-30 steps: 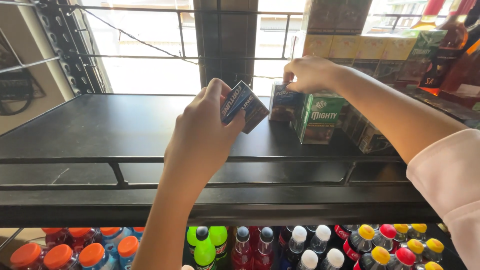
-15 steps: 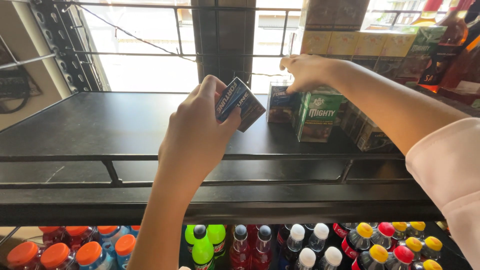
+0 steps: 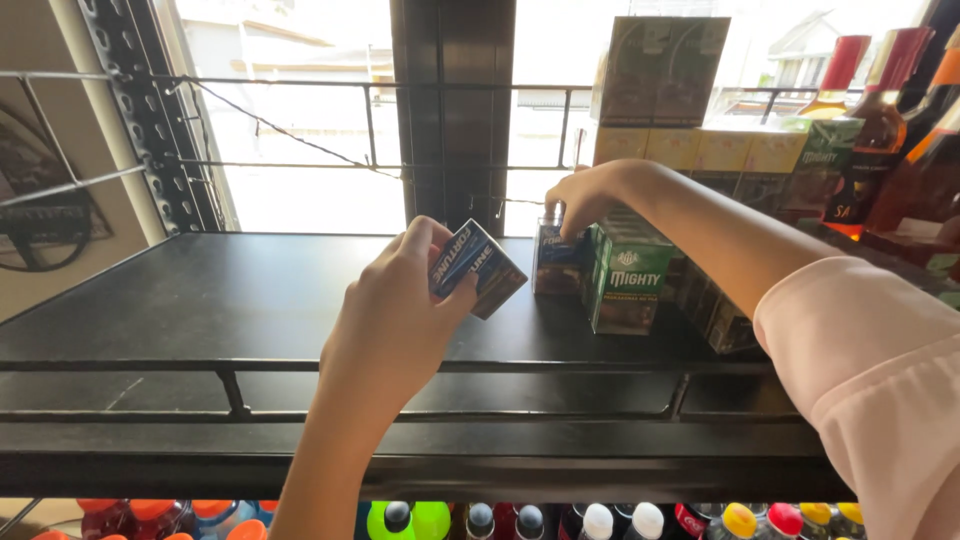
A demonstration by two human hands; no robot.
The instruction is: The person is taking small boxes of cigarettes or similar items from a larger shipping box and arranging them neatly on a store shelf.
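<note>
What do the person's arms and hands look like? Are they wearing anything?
Both hands are bare, with no gloves, rings or watch that the picture shows. The left hand comes up on a bare forearm with no sleeve in sight. The right hand has a bare forearm too, but higher up that arm wears a loose pale pink sleeve of soft-looking cloth.

Sauce bottles, capped drink bottles below.
</note>
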